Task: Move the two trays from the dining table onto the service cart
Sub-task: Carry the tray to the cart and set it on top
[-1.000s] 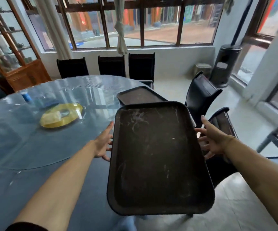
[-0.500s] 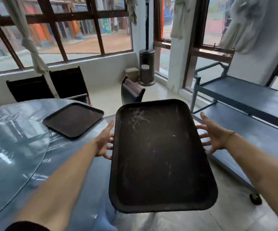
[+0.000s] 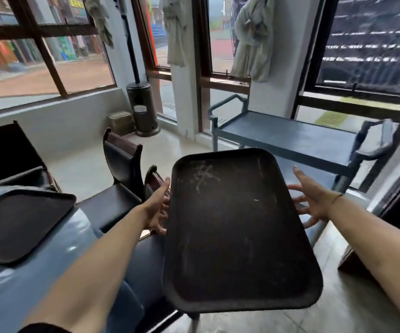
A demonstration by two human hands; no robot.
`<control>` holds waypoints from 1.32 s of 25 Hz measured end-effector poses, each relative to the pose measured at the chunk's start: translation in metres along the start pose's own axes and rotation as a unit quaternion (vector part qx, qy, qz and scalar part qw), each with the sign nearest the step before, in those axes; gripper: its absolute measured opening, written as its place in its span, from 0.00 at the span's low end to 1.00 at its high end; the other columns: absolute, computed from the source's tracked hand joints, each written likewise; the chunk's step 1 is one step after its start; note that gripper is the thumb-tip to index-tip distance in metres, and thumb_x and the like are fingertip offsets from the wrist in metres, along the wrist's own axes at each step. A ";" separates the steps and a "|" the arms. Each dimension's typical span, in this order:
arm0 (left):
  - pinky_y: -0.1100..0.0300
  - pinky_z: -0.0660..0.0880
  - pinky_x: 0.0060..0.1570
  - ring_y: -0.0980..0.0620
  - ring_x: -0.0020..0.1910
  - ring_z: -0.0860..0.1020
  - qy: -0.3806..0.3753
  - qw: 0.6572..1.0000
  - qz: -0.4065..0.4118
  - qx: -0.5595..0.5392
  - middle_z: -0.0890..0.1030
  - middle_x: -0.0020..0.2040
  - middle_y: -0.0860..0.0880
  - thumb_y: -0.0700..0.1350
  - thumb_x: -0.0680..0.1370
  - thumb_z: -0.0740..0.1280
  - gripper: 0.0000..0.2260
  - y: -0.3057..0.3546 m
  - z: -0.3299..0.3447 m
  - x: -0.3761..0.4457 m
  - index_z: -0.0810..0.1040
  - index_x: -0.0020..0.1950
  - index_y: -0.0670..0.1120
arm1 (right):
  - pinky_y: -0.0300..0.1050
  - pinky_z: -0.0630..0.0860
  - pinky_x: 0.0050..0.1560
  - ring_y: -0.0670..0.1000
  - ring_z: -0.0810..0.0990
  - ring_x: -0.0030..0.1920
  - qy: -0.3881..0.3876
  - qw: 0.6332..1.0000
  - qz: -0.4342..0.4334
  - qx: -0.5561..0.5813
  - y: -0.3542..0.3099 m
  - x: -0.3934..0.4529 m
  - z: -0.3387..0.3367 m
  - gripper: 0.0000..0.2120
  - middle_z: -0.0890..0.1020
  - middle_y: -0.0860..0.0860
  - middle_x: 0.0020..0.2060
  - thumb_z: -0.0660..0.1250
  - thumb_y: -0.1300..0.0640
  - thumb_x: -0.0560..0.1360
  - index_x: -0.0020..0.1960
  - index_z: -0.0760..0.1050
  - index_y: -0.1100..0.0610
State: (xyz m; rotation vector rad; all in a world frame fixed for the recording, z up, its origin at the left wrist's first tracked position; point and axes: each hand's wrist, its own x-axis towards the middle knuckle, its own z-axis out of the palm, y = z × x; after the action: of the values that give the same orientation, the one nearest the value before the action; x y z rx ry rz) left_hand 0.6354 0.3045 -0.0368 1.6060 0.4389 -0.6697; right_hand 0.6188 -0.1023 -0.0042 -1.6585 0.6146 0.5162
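- The second tray [image 3: 18, 227] lies flat on the table [image 3: 26, 292] at the far left, near its rim, untouched; by my reading it is the later half of the job.
- Just right of the table stand dark chairs [image 3: 119, 169], their backs rising close beside the carried load's left side.
- The left hand [image 3: 157, 210] presses its palm and fingers to the left long edge of the carried tray [image 3: 237, 227], fingers spread and curling under the rim rather than clenched.
- That tray is off the table, held roughly level in the air in front of the body, between table and cart, its far end pointing toward the cart.
- The right hand [image 3: 310, 203] is spread wide at the right long edge, fingertips reaching under it; whether the palm truly bears on the rim I cannot tell.
- The service cart [image 3: 288, 138] stands ahead and to the right by the windows, its top shelf bare and broad enough, it seems, for both trays.
- Step in hand: carrying the first tray across. Next calls for walking forward, keeping it level, then lowering it between the cart's raised end handles.
- Open floor lies between; the chair backs on the left and the cart's near handle [image 3: 374, 143] on the right are the edges to clear.
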 end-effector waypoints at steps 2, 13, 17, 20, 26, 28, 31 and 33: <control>0.54 0.70 0.39 0.48 0.33 0.71 -0.013 1.000 0.001 0.027 0.74 0.34 0.49 0.80 0.68 0.53 0.40 0.022 0.009 0.029 0.77 0.49 0.44 | 0.72 0.67 0.60 0.61 0.74 0.62 0.015 0.999 0.006 0.031 0.001 0.012 -0.014 0.36 0.77 0.54 0.55 0.52 0.19 0.66 0.57 0.75 0.44; 0.37 0.77 0.51 0.40 0.59 0.77 -0.076 0.990 -0.001 0.122 0.76 0.60 0.42 0.78 0.70 0.52 0.42 0.150 0.055 0.182 0.77 0.62 0.44 | 0.68 0.73 0.48 0.61 0.75 0.57 0.088 0.990 0.044 0.102 -0.062 0.105 -0.069 0.38 0.73 0.57 0.62 0.52 0.22 0.70 0.69 0.69 0.46; 0.37 0.76 0.52 0.40 0.60 0.76 -0.084 0.986 0.002 0.146 0.76 0.61 0.42 0.78 0.70 0.52 0.43 0.192 0.068 0.231 0.75 0.64 0.44 | 0.72 0.70 0.57 0.63 0.74 0.60 0.110 0.986 0.050 0.115 -0.087 0.145 -0.085 0.37 0.73 0.57 0.62 0.52 0.22 0.70 0.69 0.70 0.45; 0.36 0.75 0.56 0.40 0.61 0.76 -0.087 0.984 0.008 0.157 0.76 0.60 0.42 0.78 0.70 0.51 0.42 0.219 0.080 0.263 0.76 0.62 0.44 | 0.73 0.67 0.63 0.64 0.73 0.64 0.122 0.983 0.049 0.127 -0.104 0.175 -0.100 0.38 0.73 0.58 0.65 0.53 0.23 0.70 0.69 0.71 0.46; 0.39 0.75 0.49 0.42 0.57 0.76 -0.077 0.983 0.012 0.164 0.76 0.58 0.44 0.78 0.71 0.49 0.38 0.264 0.104 0.323 0.78 0.54 0.47 | 0.69 0.72 0.54 0.63 0.74 0.59 0.120 0.983 0.046 0.133 -0.137 0.233 -0.131 0.38 0.75 0.57 0.61 0.53 0.23 0.70 0.68 0.71 0.47; 0.39 0.75 0.49 0.44 0.55 0.76 -0.069 0.985 0.011 0.159 0.76 0.58 0.45 0.78 0.71 0.49 0.38 0.279 0.112 0.346 0.78 0.53 0.47 | 0.65 0.75 0.48 0.62 0.75 0.56 0.115 0.984 0.046 0.125 -0.151 0.257 -0.142 0.39 0.75 0.57 0.59 0.53 0.22 0.69 0.67 0.72 0.48; 0.38 0.74 0.52 0.45 0.55 0.75 -0.055 0.987 0.013 0.148 0.76 0.57 0.46 0.79 0.70 0.49 0.39 0.305 0.125 0.380 0.77 0.55 0.48 | 0.65 0.75 0.46 0.62 0.75 0.57 0.105 0.986 0.044 0.118 -0.178 0.299 -0.164 0.39 0.76 0.57 0.61 0.52 0.22 0.69 0.67 0.72 0.47; 0.38 0.73 0.53 0.45 0.53 0.75 -0.036 0.989 0.015 0.144 0.76 0.56 0.46 0.79 0.70 0.50 0.40 0.323 0.136 0.402 0.76 0.60 0.47 | 0.69 0.72 0.53 0.63 0.75 0.59 0.102 0.987 0.036 0.121 -0.195 0.328 -0.183 0.37 0.77 0.57 0.58 0.53 0.22 0.69 0.64 0.73 0.47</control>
State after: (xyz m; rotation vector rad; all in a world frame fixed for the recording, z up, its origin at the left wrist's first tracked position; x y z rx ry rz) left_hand 1.1205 0.0841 -0.0582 1.8502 0.2719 -0.7922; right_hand 0.9945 -0.2943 -0.0374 -1.4711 0.8564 0.3110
